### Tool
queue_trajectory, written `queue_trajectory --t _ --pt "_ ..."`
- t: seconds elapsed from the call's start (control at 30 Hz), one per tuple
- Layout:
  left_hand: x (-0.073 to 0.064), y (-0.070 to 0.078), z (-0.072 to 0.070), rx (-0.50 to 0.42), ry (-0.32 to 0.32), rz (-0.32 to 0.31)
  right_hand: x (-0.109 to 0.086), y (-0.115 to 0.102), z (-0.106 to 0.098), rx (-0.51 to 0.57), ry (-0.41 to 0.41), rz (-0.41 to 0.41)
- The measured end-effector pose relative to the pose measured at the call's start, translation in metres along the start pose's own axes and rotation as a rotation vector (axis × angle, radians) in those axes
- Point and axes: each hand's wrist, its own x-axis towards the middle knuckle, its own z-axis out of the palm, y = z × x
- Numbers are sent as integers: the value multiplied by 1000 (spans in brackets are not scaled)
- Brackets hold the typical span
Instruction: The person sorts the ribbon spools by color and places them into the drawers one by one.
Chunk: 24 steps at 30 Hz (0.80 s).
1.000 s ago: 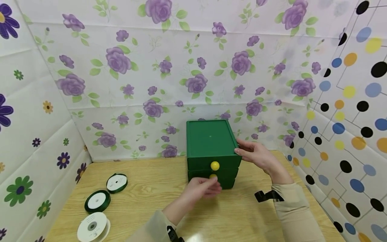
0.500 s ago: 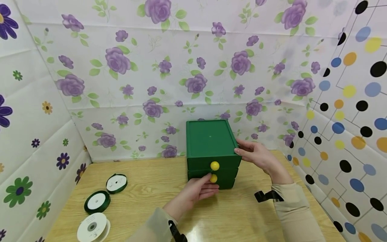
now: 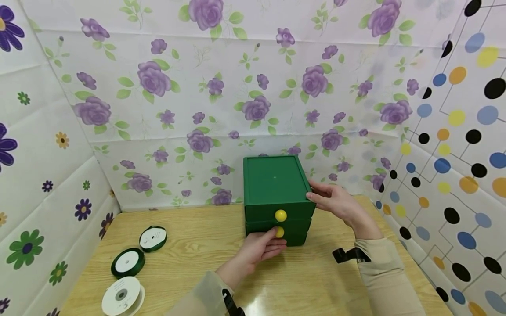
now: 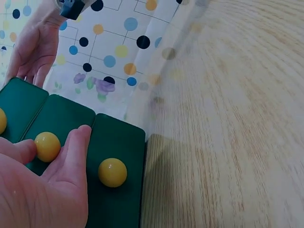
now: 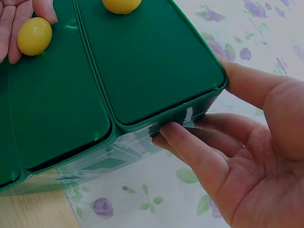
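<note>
A green drawer cabinet (image 3: 276, 180) stands on the table, with three drawers and a round yellow knob on each front. My left hand (image 3: 258, 246) is at its front, thumb and fingers on either side of the middle drawer's yellow knob (image 4: 47, 147), pinching it. The lowest drawer's knob (image 4: 112, 172) lies just beyond my fingers in the left wrist view. My right hand (image 3: 336, 204) rests on the cabinet's right side near the front top corner. Its fingers (image 5: 202, 156) lie against the side wall and its thumb reaches the top edge. All drawers sit flush.
On the left of the wooden table (image 3: 189, 272) are a small dark green ribbon spool (image 3: 153, 239), a second green ribbon spool (image 3: 128, 262) and a white spool (image 3: 121, 296). Patterned sheets hang behind and at both sides, the floral one (image 3: 221, 109) close behind the cabinet.
My left hand has shifted slightly down and left, and its thumb has moved so more of the knob shows between thumb and fingers. The right hand and cabinet stay in place.
</note>
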Motion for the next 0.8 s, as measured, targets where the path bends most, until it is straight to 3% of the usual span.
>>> queue_trajectory --t 0.57,0.8 --pt "-23 -4 8 120 -9 -42 0 1 0 -1 0 11" --pt "-35 -11 16 132 28 -29 0 0 0 0 2 4"
